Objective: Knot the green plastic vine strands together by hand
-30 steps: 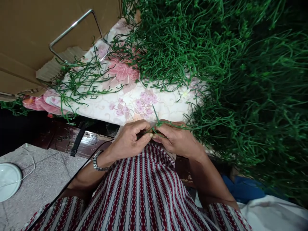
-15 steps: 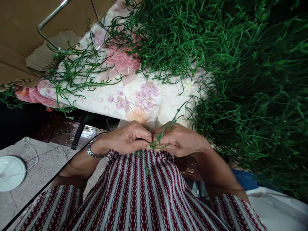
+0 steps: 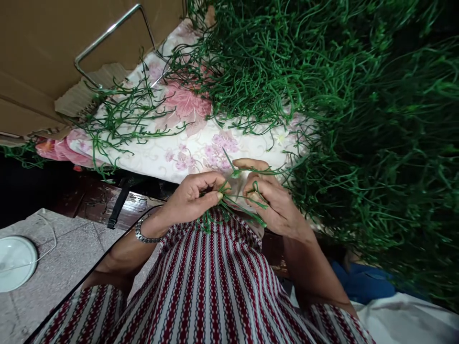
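My left hand (image 3: 197, 198) pinches a thin green branched stem (image 3: 234, 195) between thumb and fingertips, in front of my striped top. Facing it, my right hand (image 3: 272, 203) has its fingers curled round the other side of the stem, thumb bent in, one finger raised. Parts of the stem stick out between both hands and hang below my left fingers. They look like artificial plant stems. Beyond my hands lies a flower-printed cloth (image 3: 193, 148), with a large heap of the same green stems (image 3: 279, 71) on it.
A smaller spread of green stems (image 3: 122, 117) lies at the cloth's left. Behind it stand a brown cardboard box (image 3: 39, 48) and a bent metal bar (image 3: 107, 33). A white round lid-like object (image 3: 16, 263) is at lower left, and blue fabric (image 3: 362, 282) at lower right.
My hands, which were pressed together, are now slightly apart, with the stem spanning between them. My right fingers have lifted and spread a little. The view has shifted slightly.
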